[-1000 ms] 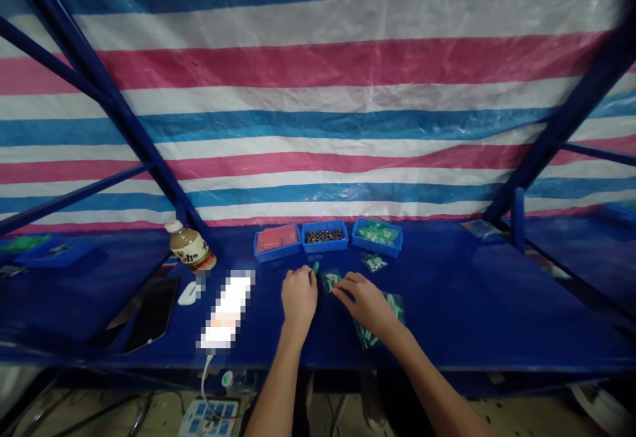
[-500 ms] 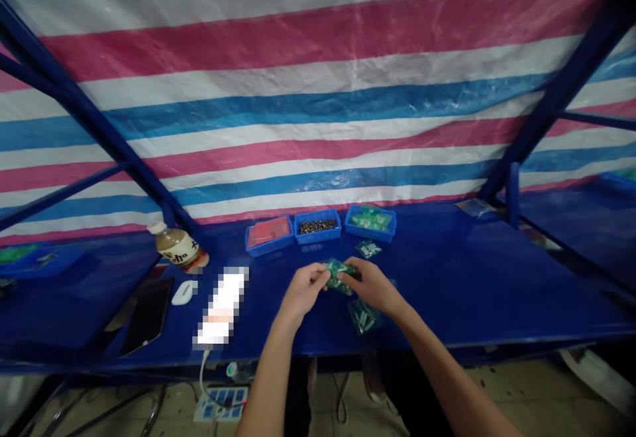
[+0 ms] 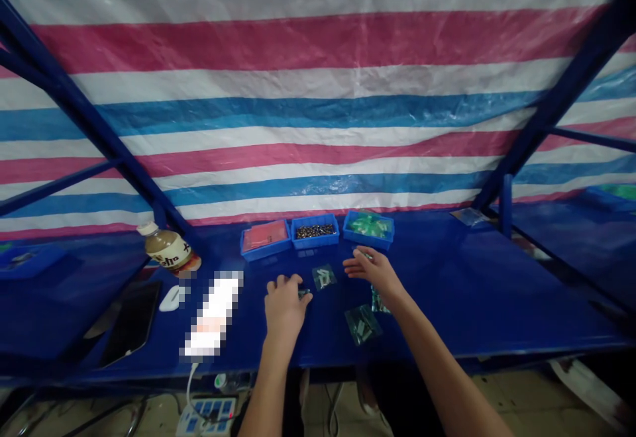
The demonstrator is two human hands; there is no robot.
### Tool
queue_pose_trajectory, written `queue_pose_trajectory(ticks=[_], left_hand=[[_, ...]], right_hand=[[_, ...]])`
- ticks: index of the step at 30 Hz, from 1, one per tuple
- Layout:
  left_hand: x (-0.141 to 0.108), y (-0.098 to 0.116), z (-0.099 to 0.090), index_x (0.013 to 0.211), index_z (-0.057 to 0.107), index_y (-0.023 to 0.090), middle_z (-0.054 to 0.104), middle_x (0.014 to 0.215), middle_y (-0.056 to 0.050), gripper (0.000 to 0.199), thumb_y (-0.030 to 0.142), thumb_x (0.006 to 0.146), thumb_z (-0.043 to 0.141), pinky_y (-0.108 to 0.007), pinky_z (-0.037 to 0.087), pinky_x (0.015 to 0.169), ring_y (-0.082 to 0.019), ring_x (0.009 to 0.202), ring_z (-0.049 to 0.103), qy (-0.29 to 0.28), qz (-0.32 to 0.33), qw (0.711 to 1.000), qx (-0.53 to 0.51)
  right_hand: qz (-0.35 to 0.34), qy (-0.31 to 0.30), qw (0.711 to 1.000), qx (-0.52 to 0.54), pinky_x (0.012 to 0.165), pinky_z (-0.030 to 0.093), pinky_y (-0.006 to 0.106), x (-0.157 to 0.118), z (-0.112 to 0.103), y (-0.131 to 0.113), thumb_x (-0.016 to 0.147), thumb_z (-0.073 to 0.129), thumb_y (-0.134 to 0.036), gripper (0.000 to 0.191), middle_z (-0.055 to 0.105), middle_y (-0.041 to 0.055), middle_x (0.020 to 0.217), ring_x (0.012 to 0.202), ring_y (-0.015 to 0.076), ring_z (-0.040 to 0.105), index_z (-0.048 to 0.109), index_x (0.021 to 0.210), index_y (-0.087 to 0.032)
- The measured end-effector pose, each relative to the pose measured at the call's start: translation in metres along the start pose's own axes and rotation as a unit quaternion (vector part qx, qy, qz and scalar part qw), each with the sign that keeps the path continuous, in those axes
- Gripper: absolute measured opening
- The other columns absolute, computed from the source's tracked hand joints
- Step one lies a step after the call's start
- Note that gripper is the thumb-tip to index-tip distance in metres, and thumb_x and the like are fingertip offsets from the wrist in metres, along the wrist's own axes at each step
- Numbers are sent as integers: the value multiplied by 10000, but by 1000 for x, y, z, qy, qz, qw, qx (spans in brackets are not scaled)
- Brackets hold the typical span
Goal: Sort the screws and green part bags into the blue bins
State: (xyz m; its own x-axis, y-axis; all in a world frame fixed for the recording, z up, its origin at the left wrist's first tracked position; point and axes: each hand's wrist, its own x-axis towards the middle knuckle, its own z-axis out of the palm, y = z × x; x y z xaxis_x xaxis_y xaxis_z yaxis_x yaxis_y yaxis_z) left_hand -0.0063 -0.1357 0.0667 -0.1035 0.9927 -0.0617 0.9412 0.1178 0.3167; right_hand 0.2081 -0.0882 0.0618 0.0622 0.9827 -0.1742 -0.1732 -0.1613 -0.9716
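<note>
My left hand (image 3: pixel 287 301) is low over the blue table, its fingers curled round a small packet (image 3: pixel 303 293) that shows beside the thumb. To the right of it a small clear packet with light pieces (image 3: pixel 324 277) lies flat. My right hand (image 3: pixel 370 269) is in front of the right-hand bin, fingers bent, with a small packet (image 3: pixel 366 256) partly showing at its fingertips. Under my right wrist lies another packet (image 3: pixel 379 299), partly covered. Nearer the front edge is a dark green packet (image 3: pixel 363 324) with light pieces inside.
Blue bins hold red packets (image 3: pixel 265 234), small metallic parts (image 3: pixel 315 231) and green packets (image 3: pixel 368 224). On the left stand a bottle (image 3: pixel 169 251), a white case (image 3: pixel 171 298), a dark phone (image 3: pixel 132 321) and a blurred screen (image 3: pixel 213 314) with a cable.
My hands have moved apart; before, they held green packets together. A packet now lies between them, and the one by the right-hand bin is no longer on the table there. The view has shifted slightly.
</note>
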Motion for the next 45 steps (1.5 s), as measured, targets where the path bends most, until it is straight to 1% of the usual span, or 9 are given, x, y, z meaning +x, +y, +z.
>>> queue_pose_trajectory(ticks=[4,11,17,21,23,31,38,40,45], left_hand=[[-1,-1,0,1198,598,249,537,1219,-128,396,273,807,660,-382,445,830,-337,1079,534,-45,-18,999,6],[5,-8,3,1291,508,201,567,1202,-122,559,108,754,629,-388,446,914,-264,1036,592,-19,29,992,-123],[5,-5,-4,1299,501,226,581,1197,-91,606,102,724,649,-352,516,870,-194,994,621,37,70,917,-391],[1,2,-13,1349,473,254,556,1289,-110,640,162,753,688,-332,531,891,-222,1163,590,-22,124,832,-540],[-1,5,-18,1348,479,248,565,1297,-115,624,165,765,688,-341,521,928,-234,1208,572,-40,146,814,-561],[-11,8,-23,1478,343,372,344,1550,-70,798,150,785,670,-416,445,1067,-288,1403,381,-86,205,848,-481],[-7,3,-12,1507,292,314,381,1514,-154,797,354,818,692,-413,508,956,-294,1240,547,-122,87,875,-461],[-6,2,-10,1506,296,297,420,1485,-159,749,433,854,640,-401,502,951,-284,1213,566,-118,72,887,-441],[-5,2,-2,1499,317,272,485,1429,-142,676,508,903,530,-400,482,958,-273,1177,581,-105,85,926,-352]], right_hand=[[-30,-71,983,-167,518,525,285,-5,2,13,895,564,-375,363,727,97,812,654,188,680,557,1154,-122],[-117,-106,931,-330,640,509,296,-9,6,11,904,525,-386,297,720,50,766,630,168,654,659,1037,-157],[-132,-147,922,-334,651,492,298,-20,24,13,911,520,-397,299,711,44,772,665,176,651,669,1044,-175],[-83,-185,950,-236,565,474,268,-28,33,7,895,542,-475,383,698,69,840,754,194,660,650,1086,-161],[-47,-214,962,-160,538,462,254,-30,33,1,889,546,-512,406,686,69,837,739,183,654,641,1048,-151],[-14,-239,967,-89,552,421,233,-31,24,-3,732,752,-453,362,654,-4,688,628,132,609,615,920,-174],[-7,-215,970,-113,550,425,239,-21,7,0,686,794,-405,335,642,-16,633,577,122,581,630,856,-168],[-30,-175,980,-90,557,439,236,-14,-1,-3,692,796,-387,314,653,-7,652,592,121,590,640,852,-167],[-45,83,993,66,613,511,251,7,-15,-12,670,803,-443,372,712,55,859,736,159,659,658,882,-174]])
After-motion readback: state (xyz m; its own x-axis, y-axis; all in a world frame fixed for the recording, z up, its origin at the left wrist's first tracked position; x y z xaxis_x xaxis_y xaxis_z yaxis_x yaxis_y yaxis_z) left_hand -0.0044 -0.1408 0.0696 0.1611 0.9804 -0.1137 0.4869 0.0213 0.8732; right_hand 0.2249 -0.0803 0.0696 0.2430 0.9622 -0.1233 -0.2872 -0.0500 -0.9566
